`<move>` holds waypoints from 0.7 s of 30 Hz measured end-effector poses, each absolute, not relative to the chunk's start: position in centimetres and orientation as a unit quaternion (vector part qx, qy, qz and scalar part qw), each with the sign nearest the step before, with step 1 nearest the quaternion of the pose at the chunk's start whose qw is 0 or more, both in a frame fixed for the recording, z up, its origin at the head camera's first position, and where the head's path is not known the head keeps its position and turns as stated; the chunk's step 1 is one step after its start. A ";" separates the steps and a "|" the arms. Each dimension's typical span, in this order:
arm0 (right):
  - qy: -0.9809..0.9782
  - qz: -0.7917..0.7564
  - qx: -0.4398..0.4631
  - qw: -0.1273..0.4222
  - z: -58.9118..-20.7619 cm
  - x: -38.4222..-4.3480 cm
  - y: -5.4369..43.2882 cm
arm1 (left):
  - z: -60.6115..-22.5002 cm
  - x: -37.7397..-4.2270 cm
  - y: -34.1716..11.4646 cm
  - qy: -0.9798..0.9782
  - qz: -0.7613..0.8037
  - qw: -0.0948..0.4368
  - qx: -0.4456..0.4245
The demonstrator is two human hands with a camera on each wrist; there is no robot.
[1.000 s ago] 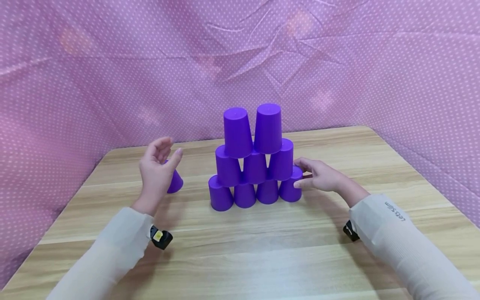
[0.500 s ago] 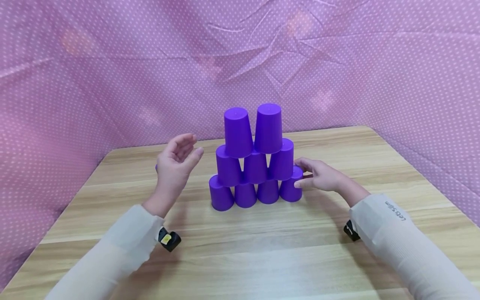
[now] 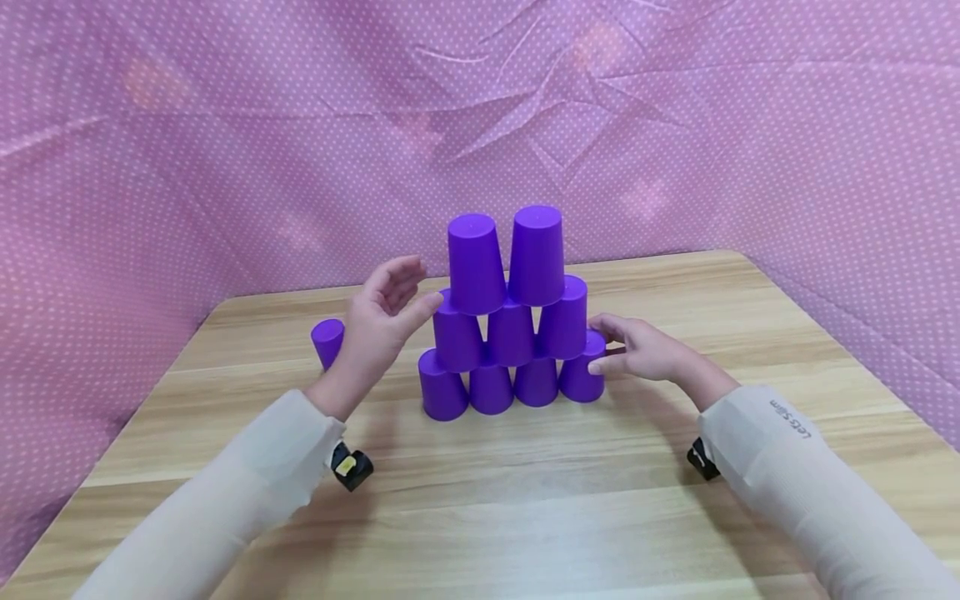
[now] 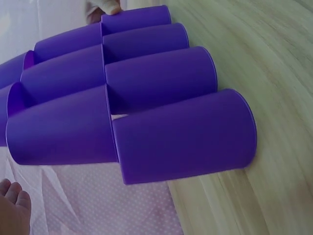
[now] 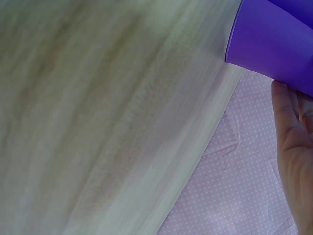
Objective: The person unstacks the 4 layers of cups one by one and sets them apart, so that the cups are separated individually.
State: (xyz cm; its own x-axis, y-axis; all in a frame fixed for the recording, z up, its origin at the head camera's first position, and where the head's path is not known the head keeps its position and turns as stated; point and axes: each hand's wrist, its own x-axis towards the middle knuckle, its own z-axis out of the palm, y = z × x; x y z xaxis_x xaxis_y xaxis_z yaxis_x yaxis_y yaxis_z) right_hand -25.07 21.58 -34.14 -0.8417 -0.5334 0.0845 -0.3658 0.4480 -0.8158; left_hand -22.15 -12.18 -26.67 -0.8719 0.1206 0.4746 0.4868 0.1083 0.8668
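Observation:
Upside-down purple cups stand as a pyramid: several in the bottom row (image 3: 491, 392), three in the middle row (image 3: 511, 337) and two on top (image 3: 538, 258). My left hand (image 3: 382, 321) is raised at the pyramid's left side, fingers loosely bent and holding nothing. Its thumb tip overlaps the left middle cup in the head view, while the left wrist view shows the fingers (image 4: 19, 203) apart from the cups. My right hand (image 3: 641, 350) holds the bottom right cup (image 3: 581, 379) by its side, thumb in front and fingers behind. In the right wrist view, it meets that purple cup (image 5: 269, 44).
Another upside-down purple cup (image 3: 327, 337) stands on the left of the wooden table (image 3: 525, 508), partly hidden by my left wrist. A pink dotted cloth (image 3: 480, 108) hangs behind the table and along both sides. Small black devices (image 3: 352, 467) sit at my wrists.
My left hand has moved right from the lone cup at the left toward the pyramid, uncovering that cup's top. My right hand and the stacked cups have stayed in place.

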 end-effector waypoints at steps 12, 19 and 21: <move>0.843 -0.455 -0.272 0.089 -34.2 -25.1 21.6 | -25.5 -22.4 -10.8 -0.749 -0.622 0.074 -0.216; 0.840 -0.462 -0.271 0.092 -34.3 -25.3 21.6 | -25.1 -22.6 -10.2 -0.756 -0.614 0.072 -0.215; 0.839 -0.463 -0.268 0.093 -34.3 -25.3 21.6 | -25.0 -22.7 -9.9 -0.757 -0.611 0.073 -0.217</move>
State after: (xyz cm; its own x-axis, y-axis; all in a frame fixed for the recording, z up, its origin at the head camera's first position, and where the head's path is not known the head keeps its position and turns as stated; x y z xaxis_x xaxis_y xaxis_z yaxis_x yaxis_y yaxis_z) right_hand -25.27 21.61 -34.30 -0.8384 -0.5372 0.0919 -0.3640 0.4264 -0.8280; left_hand -22.67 -9.92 -24.97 -0.8948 0.2399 0.3765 0.4186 0.1578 0.8944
